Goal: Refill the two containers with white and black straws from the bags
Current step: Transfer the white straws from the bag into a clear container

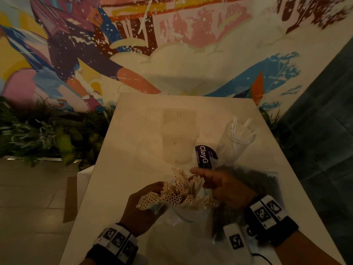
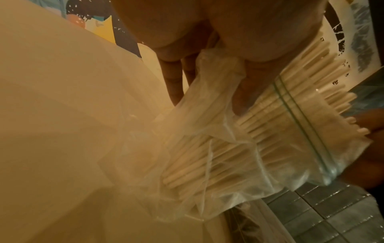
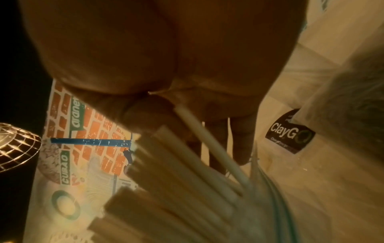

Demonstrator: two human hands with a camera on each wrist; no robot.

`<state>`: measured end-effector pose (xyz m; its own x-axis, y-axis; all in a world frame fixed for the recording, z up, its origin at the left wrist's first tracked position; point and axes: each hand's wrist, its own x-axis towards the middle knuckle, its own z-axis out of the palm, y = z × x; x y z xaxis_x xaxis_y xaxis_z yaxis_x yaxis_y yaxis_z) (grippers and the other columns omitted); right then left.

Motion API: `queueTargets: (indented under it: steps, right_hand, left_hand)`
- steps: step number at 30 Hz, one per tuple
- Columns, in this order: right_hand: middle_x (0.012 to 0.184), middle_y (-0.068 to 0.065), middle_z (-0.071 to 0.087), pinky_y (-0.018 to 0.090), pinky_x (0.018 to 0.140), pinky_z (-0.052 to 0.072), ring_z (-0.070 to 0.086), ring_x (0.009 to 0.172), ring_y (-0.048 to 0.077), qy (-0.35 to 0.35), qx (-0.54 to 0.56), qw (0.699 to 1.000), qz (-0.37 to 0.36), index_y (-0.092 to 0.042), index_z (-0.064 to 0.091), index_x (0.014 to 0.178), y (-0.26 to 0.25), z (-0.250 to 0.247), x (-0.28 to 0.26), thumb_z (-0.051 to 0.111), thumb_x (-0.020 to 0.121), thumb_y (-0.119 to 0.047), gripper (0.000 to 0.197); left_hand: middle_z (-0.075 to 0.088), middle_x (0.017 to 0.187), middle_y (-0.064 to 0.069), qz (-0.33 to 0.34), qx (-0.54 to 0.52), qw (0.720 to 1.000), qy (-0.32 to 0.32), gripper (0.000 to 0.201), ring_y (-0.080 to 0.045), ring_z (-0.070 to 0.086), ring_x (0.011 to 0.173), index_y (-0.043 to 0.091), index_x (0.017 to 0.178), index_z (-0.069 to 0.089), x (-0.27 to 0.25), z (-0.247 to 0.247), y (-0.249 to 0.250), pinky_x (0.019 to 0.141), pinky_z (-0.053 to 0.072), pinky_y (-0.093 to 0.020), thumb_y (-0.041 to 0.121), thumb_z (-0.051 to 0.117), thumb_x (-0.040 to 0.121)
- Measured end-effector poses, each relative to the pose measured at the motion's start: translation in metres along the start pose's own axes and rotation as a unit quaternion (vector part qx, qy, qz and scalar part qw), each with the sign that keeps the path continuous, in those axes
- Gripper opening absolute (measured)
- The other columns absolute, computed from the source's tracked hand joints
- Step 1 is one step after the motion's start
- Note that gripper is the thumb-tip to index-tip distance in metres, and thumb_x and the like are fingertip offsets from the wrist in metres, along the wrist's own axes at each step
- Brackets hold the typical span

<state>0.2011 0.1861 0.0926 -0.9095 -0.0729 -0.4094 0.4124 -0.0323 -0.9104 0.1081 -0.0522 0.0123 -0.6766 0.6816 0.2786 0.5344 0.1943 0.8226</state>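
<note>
Near the table's front edge my left hand (image 1: 152,192) grips a clear zip bag (image 1: 183,213) of white straws (image 1: 177,192), whose open ends fan upward. The left wrist view shows the fingers (image 2: 172,78) and thumb curled round the bag (image 2: 228,148). My right hand (image 1: 198,176) reaches into the fan and pinches a white straw (image 3: 207,144) between thumb and fingers. Under the right wrist lies a bag of black straws (image 1: 252,180). A clear glass (image 1: 236,142) at the far right holds a few white straws. A frosted container (image 1: 179,134) stands at the far middle.
A dark round ClayGo sticker (image 1: 204,155) lies on the white table (image 1: 133,131) between the containers and my hands. Green plants (image 1: 47,134) line the table's left side below a painted wall. Dark tiles (image 1: 324,131) run along the right.
</note>
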Motion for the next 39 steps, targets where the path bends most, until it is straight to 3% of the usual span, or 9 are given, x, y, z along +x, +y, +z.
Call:
queueTargets:
  steps: [5, 9, 12, 19, 23, 26, 31, 35, 39]
  right_hand:
    - [0.101, -0.015, 0.071, 0.017, 0.079, 0.05, 0.064, 0.097, -0.001, 0.046, 0.02, 0.999, -0.019, -0.023, 0.048, 0.127, 0.014, -0.003, -0.001, 0.05, 0.062, 0.004, 0.071]
    - [0.131, -0.004, 0.057, 0.027, 0.1, 0.041, 0.052, 0.123, 0.012, 0.071, 0.053, 0.996, -0.004, -0.025, 0.044, 0.134, 0.028, -0.002, 0.001, 0.049, 0.065, 0.002, 0.074]
    - [0.145, -0.013, 0.04, 0.022, 0.102, 0.042, 0.039, 0.134, 0.01, 0.008, 0.011, 1.0, -0.001, -0.039, 0.03, 0.14, 0.035, -0.003, -0.006, 0.041, 0.058, 0.008, 0.095]
    - [0.151, -0.012, 0.035, 0.048, 0.108, 0.039, 0.034, 0.139, 0.012, 0.036, -0.143, 0.988, -0.053, -0.039, 0.02, 0.148, 0.056, 0.018, 0.015, 0.072, 0.075, 0.004, 0.099]
    - [0.137, -0.02, 0.052, 0.026, 0.108, 0.038, 0.046, 0.129, 0.001, 0.1, -0.219, 0.963, -0.123, -0.041, 0.04, 0.14, 0.054, 0.031, 0.019, 0.07, 0.083, -0.018, 0.068]
    - [0.129, -0.017, 0.059, 0.023, 0.105, 0.042, 0.053, 0.121, -0.001, 0.126, -0.212, 0.955, -0.163, -0.033, 0.054, 0.131, 0.054, 0.038, 0.023, 0.067, 0.087, -0.017, 0.049]
    - [0.106, -0.008, 0.072, 0.032, 0.094, 0.051, 0.066, 0.103, 0.009, 0.163, -0.191, 0.946, -0.205, -0.02, 0.073, 0.102, 0.053, 0.042, 0.027, 0.067, 0.085, -0.013, 0.019]
    - [0.092, -0.018, 0.071, 0.019, 0.084, 0.051, 0.067, 0.09, 0.004, 0.172, -0.186, 0.942, -0.22, -0.029, 0.074, 0.088, 0.051, 0.042, 0.024, 0.072, 0.082, -0.011, 0.019]
    - [0.088, -0.015, 0.069, 0.017, 0.078, 0.052, 0.067, 0.083, 0.002, 0.195, -0.175, 0.943, -0.206, -0.017, 0.074, 0.087, 0.054, 0.039, 0.023, 0.074, 0.081, -0.012, 0.008]
  left_hand:
    - [0.045, 0.119, 0.047, -0.017, -0.013, 1.0, -0.003, 0.037, 0.014, 0.048, 0.107, 0.062, 0.11, 0.049, 0.001, 0.001, -0.003, 0.095, 0.038, -0.005, 0.073, 0.048, 0.075]
    - [0.047, 0.122, 0.04, -0.019, -0.017, 1.0, 0.003, 0.034, 0.01, 0.051, 0.107, 0.064, 0.109, 0.049, 0.003, 0.0, -0.003, 0.095, 0.04, -0.007, 0.071, 0.049, 0.076]
    - [0.049, 0.121, 0.041, -0.023, -0.024, 0.999, 0.009, 0.038, 0.017, 0.05, 0.107, 0.062, 0.109, 0.05, 0.004, 0.001, -0.007, 0.094, 0.041, -0.008, 0.063, 0.062, 0.072]
    - [0.041, 0.134, 0.03, -0.092, -0.079, 0.992, -0.021, 0.08, 0.007, 0.048, 0.118, 0.043, 0.125, 0.037, 0.008, 0.003, -0.006, 0.098, 0.045, -0.02, 0.04, 0.077, 0.056]
    - [0.034, 0.142, 0.029, -0.103, -0.137, 0.982, -0.079, 0.112, 0.003, 0.038, 0.13, 0.05, 0.14, 0.016, 0.009, 0.005, -0.011, 0.105, 0.038, -0.024, 0.032, 0.085, 0.054]
    - [0.038, 0.135, 0.037, -0.049, -0.044, 0.996, -0.06, 0.092, 0.007, 0.041, 0.124, 0.071, 0.125, 0.021, 0.009, 0.003, -0.002, 0.106, 0.038, -0.024, 0.045, 0.077, 0.057]
    - [0.058, 0.115, 0.03, -0.052, -0.054, 0.997, -0.003, 0.06, -0.003, 0.058, 0.106, 0.061, 0.107, 0.048, 0.01, 0.0, 0.018, 0.097, 0.047, -0.035, 0.069, 0.07, 0.051]
    - [0.063, 0.117, 0.0, -0.024, -0.054, 0.998, 0.019, 0.054, -0.02, 0.06, 0.109, 0.064, 0.111, 0.047, 0.004, 0.003, 0.011, 0.095, 0.049, -0.047, 0.045, 0.068, 0.065]
    - [0.066, 0.111, 0.012, -0.065, -0.075, 0.995, 0.027, 0.05, -0.009, 0.062, 0.105, 0.059, 0.11, 0.052, -0.001, 0.003, 0.0, 0.092, 0.051, -0.042, 0.045, 0.069, 0.064]
